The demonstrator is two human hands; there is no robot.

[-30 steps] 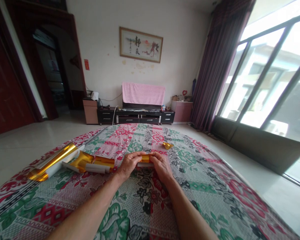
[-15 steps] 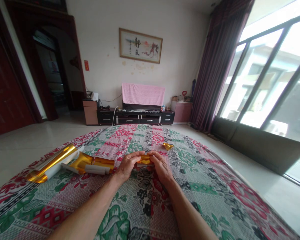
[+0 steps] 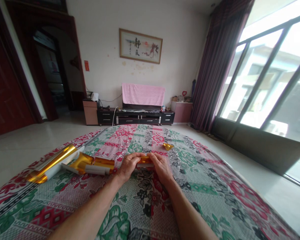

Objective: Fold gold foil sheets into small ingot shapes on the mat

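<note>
A small piece of gold foil paper (image 3: 145, 160) with a pale underside is held between my two hands, above the flowered cloth. My left hand (image 3: 128, 165) pinches its left end, and my right hand (image 3: 162, 165) has its right end between thumb and fingers. Part of the paper is hidden by the fingers. Beyond my right hand lies a small folded gold foil piece (image 3: 168, 146). To the left of my hands, curled gold foil sheets (image 3: 83, 163) with white backs rest on the cloth.
A longer roll of gold foil (image 3: 53, 161) lies at the far left of the patterned cloth (image 3: 150, 206). Past the cloth's far edge stands a low black cabinet (image 3: 131, 120) with a pink towel (image 3: 143, 94) above it. Windows and a dark curtain (image 3: 212, 66) are on the right.
The gold top of the held paper shows narrower now, with a pale strip along its near edge. My right thumb and fingers have shifted slightly inward to the left.
</note>
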